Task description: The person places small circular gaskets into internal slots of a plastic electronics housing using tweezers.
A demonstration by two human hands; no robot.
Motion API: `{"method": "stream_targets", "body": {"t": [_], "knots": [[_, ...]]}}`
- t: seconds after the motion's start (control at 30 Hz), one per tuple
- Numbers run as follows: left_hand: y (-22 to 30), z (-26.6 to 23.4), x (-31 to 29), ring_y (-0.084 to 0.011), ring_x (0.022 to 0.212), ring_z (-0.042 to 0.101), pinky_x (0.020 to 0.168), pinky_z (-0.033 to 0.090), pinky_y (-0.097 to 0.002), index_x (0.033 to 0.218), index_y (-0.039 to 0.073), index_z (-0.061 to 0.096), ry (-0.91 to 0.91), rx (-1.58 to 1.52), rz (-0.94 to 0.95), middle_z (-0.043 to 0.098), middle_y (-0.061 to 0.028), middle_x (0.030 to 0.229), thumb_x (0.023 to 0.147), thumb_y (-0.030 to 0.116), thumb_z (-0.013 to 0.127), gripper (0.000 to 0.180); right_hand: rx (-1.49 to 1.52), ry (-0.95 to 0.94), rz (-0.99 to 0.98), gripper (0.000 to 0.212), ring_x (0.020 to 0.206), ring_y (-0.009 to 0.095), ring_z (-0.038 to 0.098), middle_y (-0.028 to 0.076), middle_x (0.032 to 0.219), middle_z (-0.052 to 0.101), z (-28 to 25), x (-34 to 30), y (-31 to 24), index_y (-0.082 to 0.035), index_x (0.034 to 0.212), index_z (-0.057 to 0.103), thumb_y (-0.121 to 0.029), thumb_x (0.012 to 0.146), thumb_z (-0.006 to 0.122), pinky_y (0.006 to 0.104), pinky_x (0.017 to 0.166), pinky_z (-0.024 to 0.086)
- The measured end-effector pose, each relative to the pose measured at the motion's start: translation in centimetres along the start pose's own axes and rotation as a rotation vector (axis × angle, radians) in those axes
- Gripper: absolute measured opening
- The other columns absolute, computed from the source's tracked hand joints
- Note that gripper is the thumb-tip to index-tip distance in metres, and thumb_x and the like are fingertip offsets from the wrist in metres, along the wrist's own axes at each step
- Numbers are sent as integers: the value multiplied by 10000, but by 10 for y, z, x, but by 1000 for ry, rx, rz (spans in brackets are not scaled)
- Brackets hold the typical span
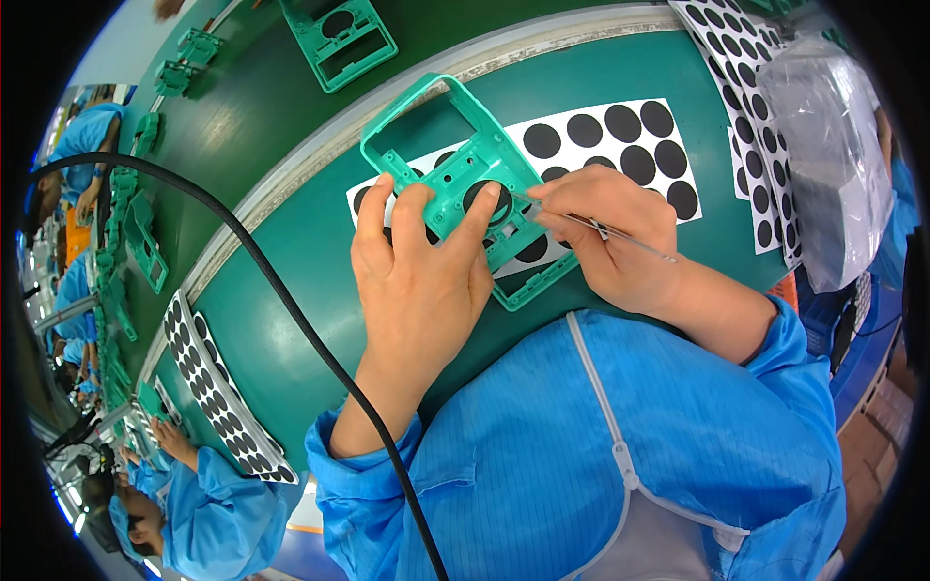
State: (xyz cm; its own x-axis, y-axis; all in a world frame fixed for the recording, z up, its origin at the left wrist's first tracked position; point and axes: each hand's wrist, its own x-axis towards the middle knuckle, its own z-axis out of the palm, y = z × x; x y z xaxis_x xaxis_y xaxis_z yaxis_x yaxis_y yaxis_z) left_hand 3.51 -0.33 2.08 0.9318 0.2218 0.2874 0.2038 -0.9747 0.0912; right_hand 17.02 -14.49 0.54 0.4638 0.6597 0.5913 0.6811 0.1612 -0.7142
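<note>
A green plastic housing [496,153] with a large rectangular opening lies tilted over a white sheet of round black stickers [603,145]. My left hand [418,276] holds the housing from its near left side, fingers spread over it. Its index fingertip presses on a round black sticker [473,197] in the housing's circular recess. My right hand [625,232] is closed around thin metal tweezers [641,244]. Their tip reaches the housing just right of the sticker; the fingers partly hide it.
More sticker sheets lie at left [208,382] and at right [746,116], beside a clear plastic bag [823,155]. Beyond the metal rail, a belt carries further green housings [344,44]. A black cable [281,290] crosses the view. A co-worker [218,513] sits at lower left.
</note>
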Motion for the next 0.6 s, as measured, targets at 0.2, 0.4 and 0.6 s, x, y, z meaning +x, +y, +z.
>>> {"method": "stream_targets", "body": {"t": [0.2, 0.4, 0.6], "knots": [[-5, 3, -4, -410, 1251, 336, 1015, 337, -472, 1159, 200, 656, 20, -198, -3, 464, -134, 1188, 714, 80, 694, 462, 109, -22, 50, 165, 648, 234, 609, 101, 794, 641, -4, 0, -1, 22, 874, 639, 94, 731, 678, 294, 535, 474], [-7, 4, -7, -404, 1281, 320, 1018, 320, -453, 990, 162, 699, 59, -244, 30, 476, -108, 1210, 676, 94, 743, 325, 84, -95, -20, 144, 634, 235, 602, 99, 792, 639, -6, 4, 3, 13, 856, 633, 67, 735, 688, 301, 520, 463], [-7, 4, -5, -409, 1272, 315, 979, 384, -440, 926, 179, 700, 55, -213, 40, 490, -109, 1183, 651, 141, 782, 289, 69, -178, 59, 109, 707, 240, 659, 143, 835, 674, -12, 5, -2, 36, 843, 639, 84, 750, 669, 296, 592, 510]]}}
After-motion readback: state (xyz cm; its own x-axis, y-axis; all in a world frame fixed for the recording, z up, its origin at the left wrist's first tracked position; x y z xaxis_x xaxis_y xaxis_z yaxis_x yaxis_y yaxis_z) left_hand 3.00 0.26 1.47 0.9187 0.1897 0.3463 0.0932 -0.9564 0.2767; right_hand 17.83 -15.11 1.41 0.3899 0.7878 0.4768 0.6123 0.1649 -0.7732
